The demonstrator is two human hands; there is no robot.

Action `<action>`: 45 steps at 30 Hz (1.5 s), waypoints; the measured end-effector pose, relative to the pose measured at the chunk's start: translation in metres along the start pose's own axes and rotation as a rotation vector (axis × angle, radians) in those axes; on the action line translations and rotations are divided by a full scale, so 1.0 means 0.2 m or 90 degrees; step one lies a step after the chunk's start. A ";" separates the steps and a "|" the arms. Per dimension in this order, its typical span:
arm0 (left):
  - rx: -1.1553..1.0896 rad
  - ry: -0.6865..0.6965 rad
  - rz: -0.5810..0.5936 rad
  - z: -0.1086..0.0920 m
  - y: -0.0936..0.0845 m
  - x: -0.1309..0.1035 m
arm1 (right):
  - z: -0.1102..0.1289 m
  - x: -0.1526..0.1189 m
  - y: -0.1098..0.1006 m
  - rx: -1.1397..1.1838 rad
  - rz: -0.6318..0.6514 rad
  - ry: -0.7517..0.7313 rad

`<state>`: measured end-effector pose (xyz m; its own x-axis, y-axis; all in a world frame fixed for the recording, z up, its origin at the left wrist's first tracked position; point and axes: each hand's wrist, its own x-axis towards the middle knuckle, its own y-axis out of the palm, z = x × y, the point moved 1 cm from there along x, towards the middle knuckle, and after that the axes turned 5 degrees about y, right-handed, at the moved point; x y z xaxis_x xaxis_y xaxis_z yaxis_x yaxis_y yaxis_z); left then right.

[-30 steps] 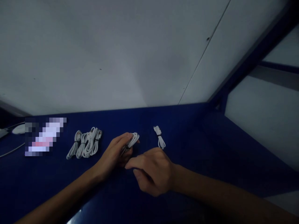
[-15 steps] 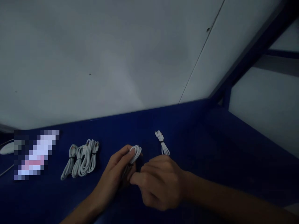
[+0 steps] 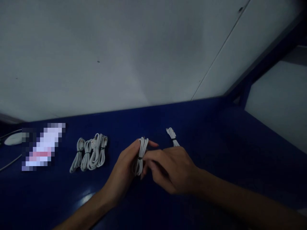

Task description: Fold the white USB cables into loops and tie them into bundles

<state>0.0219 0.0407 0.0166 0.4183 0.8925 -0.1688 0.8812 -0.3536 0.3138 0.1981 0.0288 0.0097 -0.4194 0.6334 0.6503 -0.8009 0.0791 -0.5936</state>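
Note:
My left hand (image 3: 123, 166) is closed round a white cable (image 3: 143, 147) folded into a loop bundle. The bundle stands nearly upright, with its looped end at the top. A black tie (image 3: 140, 158) is wrapped round its middle. My right hand (image 3: 170, 167) is closed, its thumb and index finger pinched at the tie from the right side. The tie's end is hidden by those fingers. Just beyond my right hand lies another tied white cable bundle (image 3: 171, 133), its lower part covered by the hand.
Several tied white cable bundles (image 3: 96, 153) lie side by side on the blue table (image 3: 134, 124) to the left. Further left are a pixelated bright slab (image 3: 45, 147) and a white oval object (image 3: 16, 139) with cords near it. A grey wall panel (image 3: 120, 64) rises behind the table.
The cable bundle in my left hand has turned upright, and its tie now shows. My right hand has moved up, bringing its fingertips to the tie. The view has shifted slightly.

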 end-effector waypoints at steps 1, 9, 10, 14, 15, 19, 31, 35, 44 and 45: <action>-0.016 0.011 0.009 0.00 0.01 0.00 | 0.00 0.00 0.00 -0.011 0.008 0.025; -0.082 0.011 0.115 0.02 0.05 -0.02 | 0.03 -0.02 0.01 -0.111 -0.063 0.081; -0.101 0.009 0.125 0.03 0.05 -0.02 | 0.03 -0.03 0.01 -0.121 -0.070 0.085; -0.153 0.028 0.125 0.05 0.07 -0.01 | 0.03 -0.02 0.01 -0.156 -0.083 0.098; -0.155 0.034 0.122 0.06 0.07 -0.01 | 0.03 -0.02 0.01 -0.160 -0.082 0.101; -0.165 0.049 0.101 0.08 0.07 -0.01 | 0.04 -0.02 0.01 -0.161 -0.071 0.116; -0.180 0.039 0.055 0.11 0.08 -0.07 | 0.05 -0.03 0.03 -0.098 -0.041 0.091; -0.158 0.034 0.055 0.09 0.08 -0.07 | 0.04 -0.03 0.02 -0.087 -0.047 0.077; -0.172 0.012 0.048 0.09 0.06 -0.06 | 0.00 -0.02 0.01 0.021 -0.006 0.055; -0.175 0.011 0.044 0.09 0.06 -0.06 | -0.01 -0.01 0.01 0.025 -0.002 0.054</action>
<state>0.0312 0.0216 0.0045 0.4698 0.8743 -0.1221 0.7565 -0.3275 0.5661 0.1980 0.0282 0.0058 -0.3810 0.6965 0.6081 -0.8184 0.0520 -0.5723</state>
